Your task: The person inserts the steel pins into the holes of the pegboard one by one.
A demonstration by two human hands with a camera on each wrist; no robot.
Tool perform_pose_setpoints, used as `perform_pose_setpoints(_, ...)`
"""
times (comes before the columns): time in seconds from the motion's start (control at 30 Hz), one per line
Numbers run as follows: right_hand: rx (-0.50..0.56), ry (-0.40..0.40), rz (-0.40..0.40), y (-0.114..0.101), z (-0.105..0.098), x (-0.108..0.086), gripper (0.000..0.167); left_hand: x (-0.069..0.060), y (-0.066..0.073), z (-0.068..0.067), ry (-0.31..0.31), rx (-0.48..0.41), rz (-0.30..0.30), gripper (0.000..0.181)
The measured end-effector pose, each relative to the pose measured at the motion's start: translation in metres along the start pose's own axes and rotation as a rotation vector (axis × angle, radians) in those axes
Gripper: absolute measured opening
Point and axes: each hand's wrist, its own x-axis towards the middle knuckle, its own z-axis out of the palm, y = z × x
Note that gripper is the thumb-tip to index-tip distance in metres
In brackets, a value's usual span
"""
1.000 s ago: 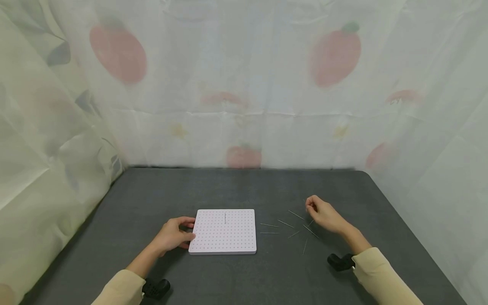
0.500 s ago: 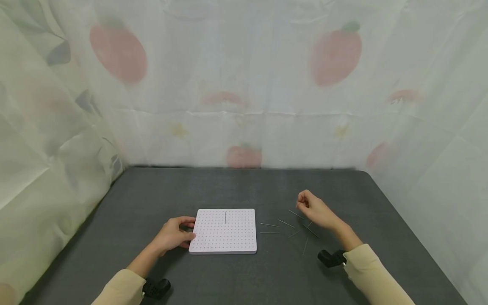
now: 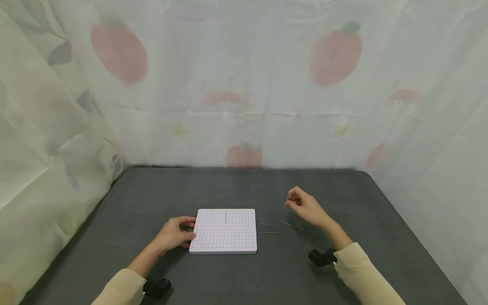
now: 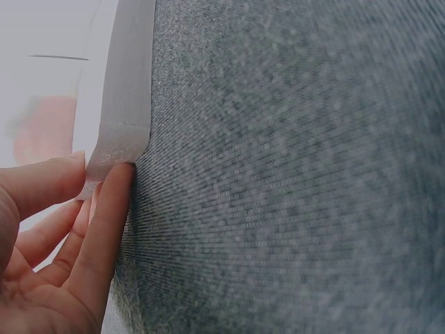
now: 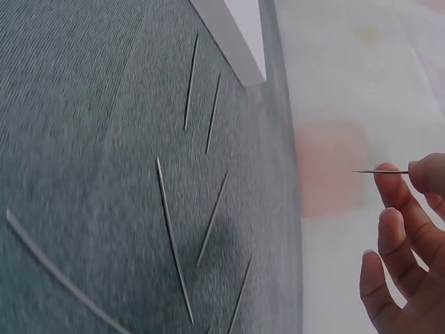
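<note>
A: Far left?
B: Left hand, pinching the near-left part of a flat white rectangular board, thumb at the top edge, fingers against the side. Board lies flat on a dark grey cloth-covered tabletop, long axis left to right.
A: Anything in its grid of small holes?
B: One thin straight standing needle, upright, far half.
A: Next, rightward?
B: Several loose silver metal needles, flat on the cloth at mixed angles. The two closest to the board run roughly left to right.
A: Right hand?
B: Raised above the tabletop, right of the board. Thumb and forefinger pinch a slender silver pointed needle; other fingers bent, apart from it. Free end towards the tabletop, axis probably near vertical; too fine to make out in the head view.
</note>
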Motion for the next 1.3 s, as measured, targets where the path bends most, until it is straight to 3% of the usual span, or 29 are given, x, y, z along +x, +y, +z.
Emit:
perform_pose_setpoints(0.37, 0.004, 0.034, -0.043, -0.015, 0.022, 0.012, 0.007, 0.002, -0.002, -0.001, 0.003, 0.004, 0.011, 0.056)
perform_pose_setpoints(0.63, 0.002, 0.043, -0.011, -0.025, 0.041, 0.019, 0.007, 0.001, -0.001, -0.002, 0.005, -0.002, 0.004, 0.055)
perform_pose_setpoints(1.0, -0.032, 0.128, -0.045, -0.038, 0.071, 0.026, 0.007, 0.0, -0.001, -0.003, 0.003, 0.007, 0.0, 0.056)
perform_pose_setpoints(1.3, -0.041, 0.15, -0.048, -0.047, 0.093, 0.032, 0.007, -0.002, 0.001, -0.002, 0.004, 0.0, 0.005, 0.055)
